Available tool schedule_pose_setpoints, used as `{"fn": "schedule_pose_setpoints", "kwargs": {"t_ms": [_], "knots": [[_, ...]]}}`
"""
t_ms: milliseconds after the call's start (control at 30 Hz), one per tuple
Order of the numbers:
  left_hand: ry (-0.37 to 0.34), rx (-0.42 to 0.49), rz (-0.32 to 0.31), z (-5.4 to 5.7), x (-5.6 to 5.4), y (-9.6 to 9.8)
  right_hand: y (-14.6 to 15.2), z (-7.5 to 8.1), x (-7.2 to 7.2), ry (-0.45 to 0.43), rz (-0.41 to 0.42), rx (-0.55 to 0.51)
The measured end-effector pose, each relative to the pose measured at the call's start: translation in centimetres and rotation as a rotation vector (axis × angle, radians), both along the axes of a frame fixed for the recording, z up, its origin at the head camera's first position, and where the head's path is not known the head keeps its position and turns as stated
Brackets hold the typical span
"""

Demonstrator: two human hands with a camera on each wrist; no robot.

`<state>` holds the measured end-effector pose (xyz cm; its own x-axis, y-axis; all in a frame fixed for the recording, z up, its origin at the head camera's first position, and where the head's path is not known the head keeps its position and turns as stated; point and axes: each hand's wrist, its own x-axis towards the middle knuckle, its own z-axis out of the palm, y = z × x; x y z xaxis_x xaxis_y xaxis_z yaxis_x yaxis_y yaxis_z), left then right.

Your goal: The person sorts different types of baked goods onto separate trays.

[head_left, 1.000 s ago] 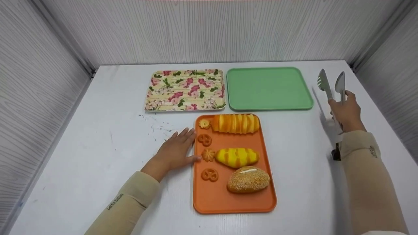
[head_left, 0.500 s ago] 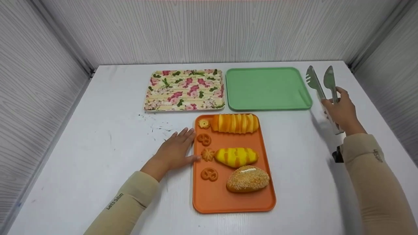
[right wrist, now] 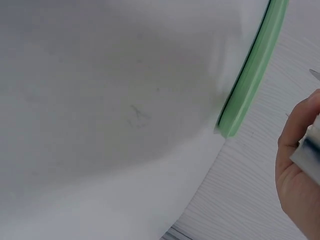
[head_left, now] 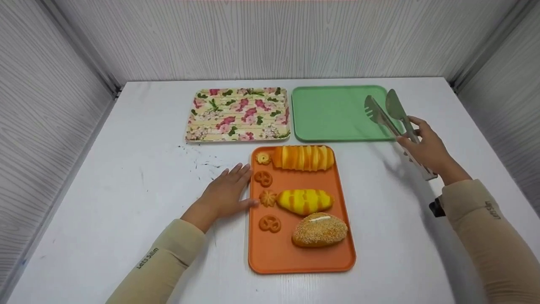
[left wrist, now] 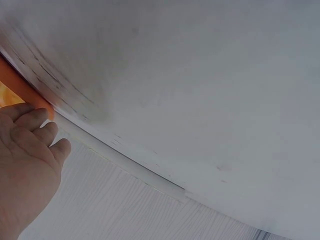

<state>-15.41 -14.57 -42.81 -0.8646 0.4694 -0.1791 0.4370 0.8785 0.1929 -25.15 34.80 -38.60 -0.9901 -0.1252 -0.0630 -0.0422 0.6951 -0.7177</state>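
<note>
My right hand [head_left: 426, 147] grips a pair of metal serving tongs [head_left: 398, 107] around the middle of their arms. The tongs' two heads, one slotted and one spoon-like, stand apart and overlap the right side of the green tray [head_left: 329, 114] in the head view. My left hand [head_left: 225, 190] lies flat with straight fingers at the left edge of the orange tray [head_left: 295, 259], thumb over its rim. On that tray lie a sliced loaf [head_left: 303, 158], a yellow striped bun [head_left: 305, 202], a seeded bun [head_left: 319, 230], two pretzels [head_left: 269, 223] and two small cookies [head_left: 268, 198].
A flowered tray [head_left: 240, 114] lies at the back left, close beside the green one. All three trays rest on a white table [head_left: 126, 169]. Pale wood-grain panels [head_left: 274, 38] enclose the back and both sides.
My right hand has carried the tongs leftward, from beside the green tray to over its right side, tilting their heads further left. The left hand and the breads have stayed put.
</note>
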Motion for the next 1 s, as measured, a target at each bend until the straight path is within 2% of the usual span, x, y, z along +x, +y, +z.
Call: {"fn": "schedule_pose_setpoints", "kwargs": {"t_ms": [367,567,800,1000], "knots": [[-0.009,0.033,-0.004,0.2,0.1,-0.1,-2.2,-0.1,0.5,-0.028,0.117,-0.068],[-0.002,0.031,-0.005,0.1,0.1,-0.1,-3.3,-0.5,0.6,-0.033,0.205,-0.071],[0.003,0.026,-0.003,0.0,0.1,-0.1,-4.6,-0.6,0.8,-0.080,0.276,-0.098],[0.005,0.023,0.002,-0.2,0.0,-0.1,-5.4,-0.5,0.9,-0.069,0.366,-0.094]]}}
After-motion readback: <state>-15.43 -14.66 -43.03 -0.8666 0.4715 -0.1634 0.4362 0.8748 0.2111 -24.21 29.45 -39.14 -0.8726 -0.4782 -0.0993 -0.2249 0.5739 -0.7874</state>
